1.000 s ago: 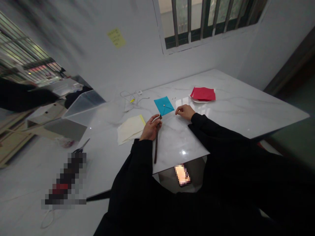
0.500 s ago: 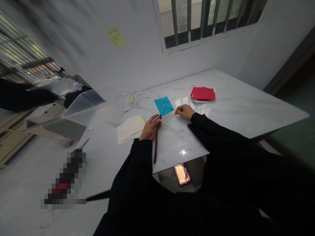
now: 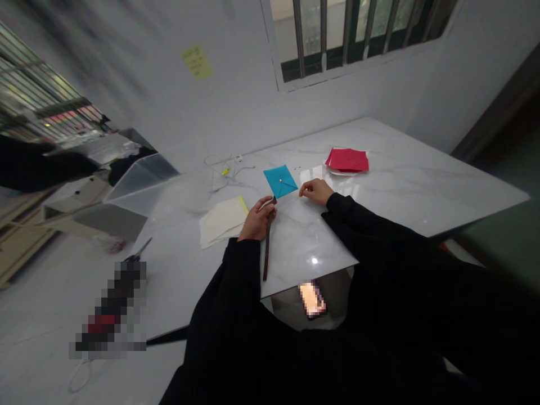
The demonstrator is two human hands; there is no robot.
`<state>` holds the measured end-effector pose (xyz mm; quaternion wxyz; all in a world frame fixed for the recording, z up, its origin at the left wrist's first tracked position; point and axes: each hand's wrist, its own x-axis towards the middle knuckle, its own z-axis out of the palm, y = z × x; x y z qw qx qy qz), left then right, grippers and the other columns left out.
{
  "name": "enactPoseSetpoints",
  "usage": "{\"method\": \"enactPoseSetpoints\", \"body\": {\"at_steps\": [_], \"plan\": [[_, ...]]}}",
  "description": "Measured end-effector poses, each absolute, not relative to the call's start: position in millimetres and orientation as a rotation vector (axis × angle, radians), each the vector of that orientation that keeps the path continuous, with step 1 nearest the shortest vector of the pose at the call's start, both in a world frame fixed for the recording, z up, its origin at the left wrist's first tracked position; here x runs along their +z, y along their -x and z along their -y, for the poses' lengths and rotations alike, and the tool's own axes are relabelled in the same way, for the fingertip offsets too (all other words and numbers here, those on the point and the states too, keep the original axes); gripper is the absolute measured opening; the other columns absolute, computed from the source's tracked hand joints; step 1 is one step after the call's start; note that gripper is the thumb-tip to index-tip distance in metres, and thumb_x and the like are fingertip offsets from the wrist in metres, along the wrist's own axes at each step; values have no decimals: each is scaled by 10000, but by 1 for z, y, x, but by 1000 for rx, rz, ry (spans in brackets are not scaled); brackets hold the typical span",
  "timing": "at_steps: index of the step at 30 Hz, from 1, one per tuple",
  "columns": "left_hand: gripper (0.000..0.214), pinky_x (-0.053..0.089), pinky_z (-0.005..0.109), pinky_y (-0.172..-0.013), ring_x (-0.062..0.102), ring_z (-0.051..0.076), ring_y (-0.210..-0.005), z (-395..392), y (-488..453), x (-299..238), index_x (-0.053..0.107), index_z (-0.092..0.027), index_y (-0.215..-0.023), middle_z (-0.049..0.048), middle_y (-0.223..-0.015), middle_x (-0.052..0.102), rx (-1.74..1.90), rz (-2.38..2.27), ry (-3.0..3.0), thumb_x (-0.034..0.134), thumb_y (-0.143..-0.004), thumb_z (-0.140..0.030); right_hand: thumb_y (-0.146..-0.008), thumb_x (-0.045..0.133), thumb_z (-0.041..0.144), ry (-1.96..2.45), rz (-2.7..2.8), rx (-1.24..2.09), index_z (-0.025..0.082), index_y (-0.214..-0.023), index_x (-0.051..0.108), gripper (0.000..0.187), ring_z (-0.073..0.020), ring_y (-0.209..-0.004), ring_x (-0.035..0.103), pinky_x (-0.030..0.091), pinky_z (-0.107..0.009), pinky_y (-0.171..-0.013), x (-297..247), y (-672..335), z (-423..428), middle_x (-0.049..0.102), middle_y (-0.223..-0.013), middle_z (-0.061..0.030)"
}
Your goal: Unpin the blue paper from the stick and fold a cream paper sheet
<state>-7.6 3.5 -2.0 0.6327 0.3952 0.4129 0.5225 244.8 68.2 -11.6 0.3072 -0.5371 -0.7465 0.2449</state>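
A blue folded paper square (image 3: pixel 276 177) with a small round pin head at its middle lies slightly tilted in front of me. My left hand (image 3: pixel 258 218) is wrapped round a thin dark brown stick (image 3: pixel 266 250), whose top end reaches the paper's near corner. The stick's lower end points toward the table's front edge. Just beside the paper's right corner is my right hand (image 3: pixel 316 192), its fingers curled and their tips together. Whether anything small is between those fingertips I cannot make out.
Cream paper sheets (image 3: pixel 221 224) lie left of my left hand. A red paper stack (image 3: pixel 349 161) is at the back right. A thin cable (image 3: pixel 217 163) runs near the wall. Scissors (image 3: pixel 141 250) and a blurred-out object (image 3: pixel 112 304) are at the left; a lit phone (image 3: pixel 312 299) sits below the table edge.
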Motion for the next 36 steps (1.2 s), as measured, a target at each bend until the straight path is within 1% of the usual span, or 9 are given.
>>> {"method": "enactPoseSetpoints", "body": {"at_steps": [14, 25, 36], "plan": [[465, 530, 189, -714, 655, 78, -773, -4, 9, -3, 699, -193, -1094, 41, -1044, 725, 1193, -933, -904, 899, -675, -176, -855, 608, 168, 1431, 1971, 641, 172, -895, 846, 242, -131, -631, 485, 333, -285, -694, -12, -244, -68, 609, -647, -1], [420, 532, 194, -713, 647, 81, -770, -2, 6, -1, 701, -189, -1070, 47, -1051, 725, 1204, -951, -897, 878, -691, -160, -841, 613, 166, 1402, 1978, 643, 170, -886, 846, 237, -129, -626, 473, 329, -286, -689, -16, -245, -71, 600, -638, -1], [456, 526, 188, -719, 647, 76, -778, -2, 6, 0, 686, -190, -1087, 42, -1061, 720, 1193, -958, -908, 888, -678, -179, -842, 608, 170, 1413, 1978, 651, 165, -890, 844, 242, -131, -631, 469, 337, -286, -695, -12, -245, -69, 588, -626, -1]]}}
